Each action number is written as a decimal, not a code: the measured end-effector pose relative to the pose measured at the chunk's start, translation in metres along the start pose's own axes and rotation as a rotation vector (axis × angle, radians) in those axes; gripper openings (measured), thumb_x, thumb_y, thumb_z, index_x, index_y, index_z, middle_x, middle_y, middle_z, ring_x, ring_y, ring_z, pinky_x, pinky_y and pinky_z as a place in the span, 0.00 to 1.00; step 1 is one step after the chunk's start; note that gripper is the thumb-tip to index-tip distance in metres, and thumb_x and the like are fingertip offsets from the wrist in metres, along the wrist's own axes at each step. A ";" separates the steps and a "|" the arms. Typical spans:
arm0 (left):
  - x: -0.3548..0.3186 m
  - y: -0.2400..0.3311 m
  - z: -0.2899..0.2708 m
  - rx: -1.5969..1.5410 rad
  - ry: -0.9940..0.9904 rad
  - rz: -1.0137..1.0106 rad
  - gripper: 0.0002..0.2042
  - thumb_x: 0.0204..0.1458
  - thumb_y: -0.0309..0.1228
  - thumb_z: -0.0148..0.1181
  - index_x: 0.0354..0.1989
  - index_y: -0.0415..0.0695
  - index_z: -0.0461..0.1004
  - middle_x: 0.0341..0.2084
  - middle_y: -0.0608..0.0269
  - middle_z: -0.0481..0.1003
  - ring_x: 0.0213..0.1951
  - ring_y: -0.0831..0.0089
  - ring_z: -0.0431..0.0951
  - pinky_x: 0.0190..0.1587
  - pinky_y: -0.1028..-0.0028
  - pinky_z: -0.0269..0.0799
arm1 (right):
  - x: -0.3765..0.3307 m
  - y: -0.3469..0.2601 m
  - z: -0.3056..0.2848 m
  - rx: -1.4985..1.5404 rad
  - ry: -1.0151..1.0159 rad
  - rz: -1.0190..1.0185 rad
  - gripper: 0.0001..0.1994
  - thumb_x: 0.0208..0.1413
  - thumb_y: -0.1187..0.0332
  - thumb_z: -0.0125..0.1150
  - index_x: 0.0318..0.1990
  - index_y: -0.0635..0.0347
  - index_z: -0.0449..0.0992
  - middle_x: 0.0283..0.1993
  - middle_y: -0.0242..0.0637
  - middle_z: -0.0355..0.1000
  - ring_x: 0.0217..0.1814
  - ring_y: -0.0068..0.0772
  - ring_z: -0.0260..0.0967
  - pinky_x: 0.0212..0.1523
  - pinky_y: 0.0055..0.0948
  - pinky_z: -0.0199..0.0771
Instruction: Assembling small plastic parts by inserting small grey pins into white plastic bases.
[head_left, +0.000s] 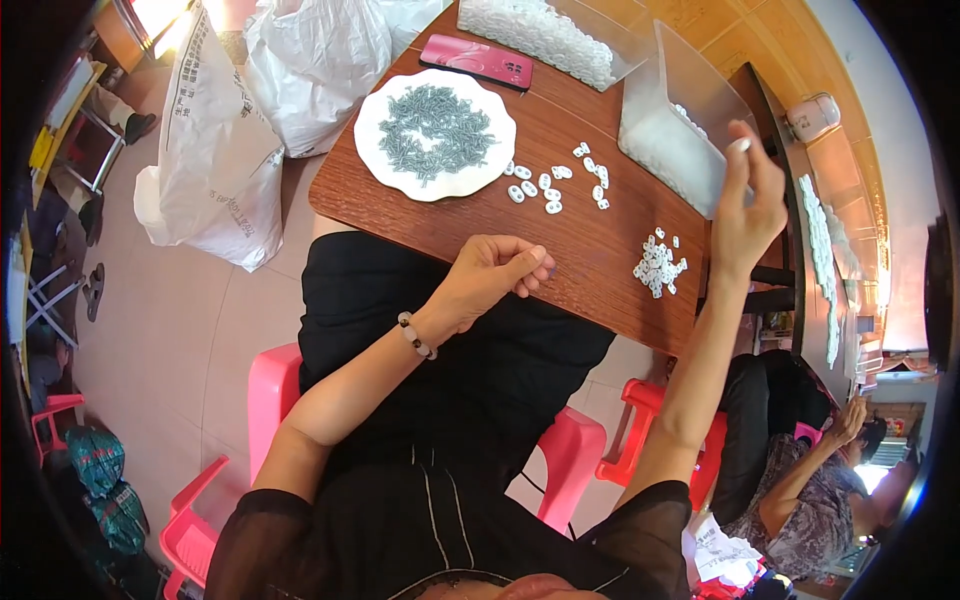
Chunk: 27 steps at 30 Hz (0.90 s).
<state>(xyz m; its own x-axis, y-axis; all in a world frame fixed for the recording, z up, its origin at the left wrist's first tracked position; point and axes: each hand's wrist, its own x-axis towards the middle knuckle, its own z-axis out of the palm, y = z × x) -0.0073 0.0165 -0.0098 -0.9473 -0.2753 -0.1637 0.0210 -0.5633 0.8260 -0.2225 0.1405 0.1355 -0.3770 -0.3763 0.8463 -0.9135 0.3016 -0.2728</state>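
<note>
A white sack (215, 140) is standing on the floor off the table's left edge, with a white bag (315, 70) bulging beside it. Close to the near left corner of the table (600, 260), a white scalloped plate (368, 130) is holding small grey screws (465, 130), which are spreading in a ring around a bare patch. Beyond the plate, a pink phone (475, 62) is lying with one end close to the left edge.

The left hand (495, 270), its wrist wearing a bracelet (414, 337), is hovering at the middle of the near edge. Its fingers are curling in and its thumb is meeting the index finger; I cannot tell whether they are pinching anything.

Between this hand and the far edge, loose white pieces (553, 207) with two holes are lying scattered right of the plate. At the far edge, the left bin (620, 30) is holding a heap of white pieces. A pile (657, 272) of smaller white pieces is sitting beside the right edge. Toward the far right corner, the right bin (650, 110) is holding more.

The right hand (750, 215) is rising beside that bin, its fingers bending; I cannot tell whether they are grasping anything. Farther right, another person (800, 490) is sitting, one hand raised.
</note>
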 end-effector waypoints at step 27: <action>0.002 -0.001 0.003 0.028 -0.015 -0.012 0.12 0.60 0.34 0.57 0.38 0.37 0.78 0.26 0.67 0.77 0.27 0.84 0.73 0.31 0.84 0.70 | -0.088 0.067 0.083 -0.080 -0.659 0.256 0.14 0.55 0.70 0.57 0.49 0.59 0.75 0.40 0.48 0.73 0.45 0.50 0.71 0.45 0.41 0.71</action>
<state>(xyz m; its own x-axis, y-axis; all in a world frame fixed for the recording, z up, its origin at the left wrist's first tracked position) -0.0104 0.0190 -0.0087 -0.9520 -0.2570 -0.1662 0.0007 -0.5449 0.8385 -0.2629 0.1214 0.0047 -0.6151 -0.7291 0.3003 -0.7796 0.5053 -0.3700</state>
